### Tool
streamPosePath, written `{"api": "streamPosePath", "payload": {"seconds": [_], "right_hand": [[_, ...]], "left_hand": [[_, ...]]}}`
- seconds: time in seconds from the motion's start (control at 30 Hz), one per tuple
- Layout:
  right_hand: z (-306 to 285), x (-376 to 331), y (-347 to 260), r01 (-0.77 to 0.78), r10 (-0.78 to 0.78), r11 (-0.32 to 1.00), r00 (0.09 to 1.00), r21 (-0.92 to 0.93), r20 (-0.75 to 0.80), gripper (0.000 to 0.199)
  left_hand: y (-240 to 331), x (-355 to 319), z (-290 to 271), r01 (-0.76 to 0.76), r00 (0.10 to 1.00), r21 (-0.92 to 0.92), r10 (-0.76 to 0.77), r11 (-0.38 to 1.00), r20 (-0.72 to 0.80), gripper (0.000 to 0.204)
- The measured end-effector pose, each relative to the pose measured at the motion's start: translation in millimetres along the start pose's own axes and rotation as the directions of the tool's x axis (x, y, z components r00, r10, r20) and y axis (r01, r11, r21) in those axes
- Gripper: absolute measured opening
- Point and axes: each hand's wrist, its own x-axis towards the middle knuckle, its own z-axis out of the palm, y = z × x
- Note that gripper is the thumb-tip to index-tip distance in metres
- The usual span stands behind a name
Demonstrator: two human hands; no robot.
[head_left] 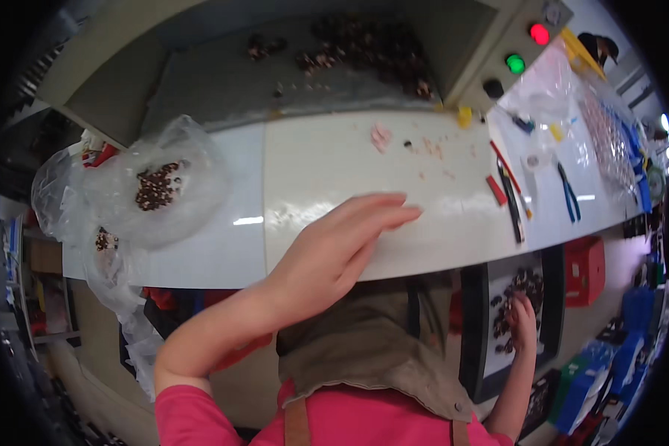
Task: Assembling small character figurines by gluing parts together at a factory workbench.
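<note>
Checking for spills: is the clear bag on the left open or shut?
Cannot tell. The clear bag lies crumpled, small dark pieces inside, mouth not visible.

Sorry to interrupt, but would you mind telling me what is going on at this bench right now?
A person in a pink top and apron works at a white bench. The left hand lies flat and open on the benchtop, holding nothing. The right hand reaches down into a dark tray of small brown parts below the bench edge; its grip is hidden. A clear bag of similar parts sits at the left, and pliers lie at the right.
</note>
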Motion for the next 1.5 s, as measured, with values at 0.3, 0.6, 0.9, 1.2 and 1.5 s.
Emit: {"api": "streamPosePath", "payload": {"seconds": [0.3, 0.6, 0.9, 1.2, 1.5], "right_hand": [[-38.4, -18.9, 5.1, 0.042, -0.071, 0.987, 0.979, -0.153, -0.191, 0.018], [159.5, -73.9, -193.6, 0.608, -0.569, 0.741, 0.794, -0.286, 0.214, 0.017], [240.5, 28.9, -273.0, 0.582, -0.568, 0.810, 0.809, -0.075, 0.148, 0.040], [269.1, 54.5, -286.5, 0.544, -0.549, 0.836, 0.825, 0.075, 0.134, 0.036], [268.7, 11.4, -275.7, 0.645, -0.689, 0.708, 0.719, -0.286, -0.085, 0.050]], "left_hand": [[-86.9, 120.9, -32.8, 0.064, 0.956, 0.168, -0.012, 0.984, -0.293, 0.036], [-208.6, 180.2, -68.8, 0.406, 0.826, 0.638, 0.037, 0.654, -0.563, 0.042], [-199.7, 174.6, -58.6, 0.331, 0.816, 0.681, 0.163, 0.654, -0.554, 0.045], [-195.0, 165.9, -66.6, 0.383, 0.863, 0.653, 0.000, 0.653, -0.506, 0.047], [-197.5, 164.3, -70.1, 0.412, 0.848, 0.626, -0.026, 0.662, -0.530, 0.044]]}}
